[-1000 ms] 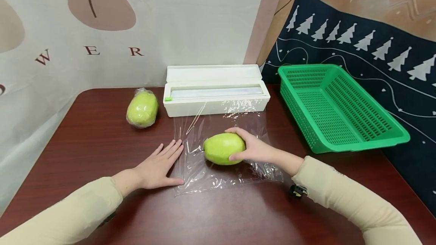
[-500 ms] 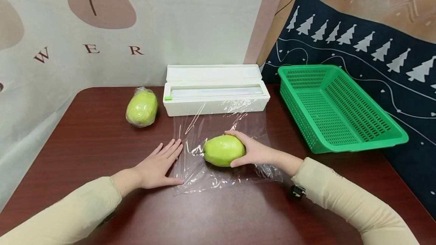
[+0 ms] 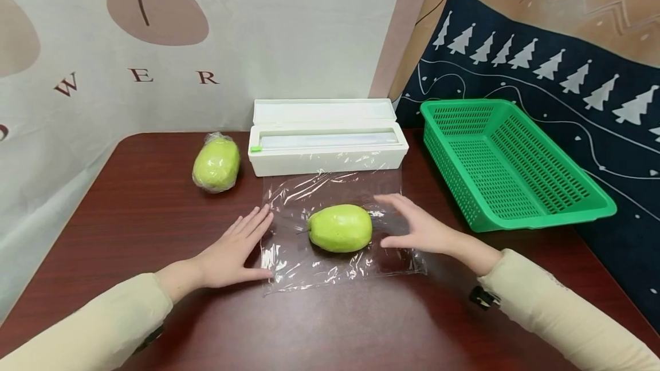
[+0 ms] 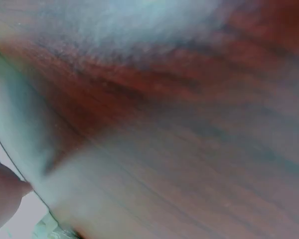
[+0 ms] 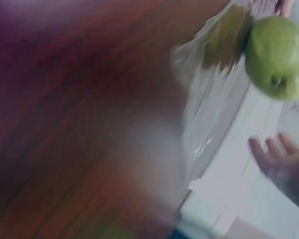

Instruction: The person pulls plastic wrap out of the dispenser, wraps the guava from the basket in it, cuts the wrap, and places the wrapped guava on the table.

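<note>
A green pear [image 3: 340, 228] lies on its side on a sheet of clear cling film [image 3: 304, 272], its thin stem pointing left. My right hand [image 3: 425, 232] is just right of the pear, fingers spread and apart from it. The right wrist view also has that hand [image 5: 289, 167] below the pear [image 5: 276, 55]. At the film's left edge, my left hand [image 3: 229, 253] lies with straight fingers, the fingertips at the film. Whether they press it I cannot tell. The left wrist view is blurred, mostly table.
Behind the film stands a white cling film box [image 3: 330, 162] with its lid up and a green slider; the sheet runs out of it. A film-wrapped pear [image 3: 216, 164] sits at the back left. To the right is a green plastic basket [image 3: 476, 199]. A printed cloth hangs behind.
My right hand has let go of the pear and drawn back to the right. The pear stays in place. My left hand has shifted slightly left, and creases in the film have changed.
</note>
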{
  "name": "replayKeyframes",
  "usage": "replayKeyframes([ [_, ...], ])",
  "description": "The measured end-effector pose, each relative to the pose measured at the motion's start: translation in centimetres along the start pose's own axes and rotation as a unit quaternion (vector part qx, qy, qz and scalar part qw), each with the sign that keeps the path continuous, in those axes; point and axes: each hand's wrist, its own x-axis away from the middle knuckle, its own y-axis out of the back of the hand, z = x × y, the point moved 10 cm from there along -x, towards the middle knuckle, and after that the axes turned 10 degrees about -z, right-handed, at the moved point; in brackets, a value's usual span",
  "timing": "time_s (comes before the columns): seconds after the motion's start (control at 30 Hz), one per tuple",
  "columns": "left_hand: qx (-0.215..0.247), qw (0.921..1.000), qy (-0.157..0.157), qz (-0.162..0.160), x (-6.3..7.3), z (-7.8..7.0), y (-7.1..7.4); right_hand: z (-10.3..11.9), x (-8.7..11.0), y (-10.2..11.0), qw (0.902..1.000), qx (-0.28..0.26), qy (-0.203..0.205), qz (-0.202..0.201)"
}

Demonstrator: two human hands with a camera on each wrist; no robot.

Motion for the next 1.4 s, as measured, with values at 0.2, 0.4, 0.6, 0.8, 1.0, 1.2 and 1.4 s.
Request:
replayKeyframes([
  [0.2,0.047,0.9944,-0.015,-0.094,-0.2,-0.8,2.6,-1.2,3.5,1.0,0.9974,0.034,0.060,0.020],
  [0.4,0.043,0.9905,-0.111,-0.070,0.3,-3.6,1.6,-3.0,5.8,-0.3,0.9936,0.087,0.040,0.060],
  [0.6,0.019,0.9844,-0.174,-0.021,1.1,-5.0,-0.3,-2.7,6.2,-0.9,0.9853,0.134,0.093,0.051],
  [0.8,0.018,0.9739,-0.220,-0.054,1.4,-5.7,0.3,-1.6,6.6,-0.5,0.9756,0.131,0.175,0.022],
  [1.0,0.017,0.9701,-0.234,-0.061,1.5,-6.2,0.7,-1.3,6.9,-0.3,0.9711,0.139,0.193,0.009],
  [1.2,-0.002,0.9767,-0.211,-0.038,1.2,-6.1,0.6,-1.2,6.8,-0.1,0.9773,0.123,0.170,0.031],
  [1.4,0.004,0.9834,-0.179,-0.025,0.7,-5.9,0.9,-1.4,6.3,0.5,0.9860,0.079,0.138,0.049],
])
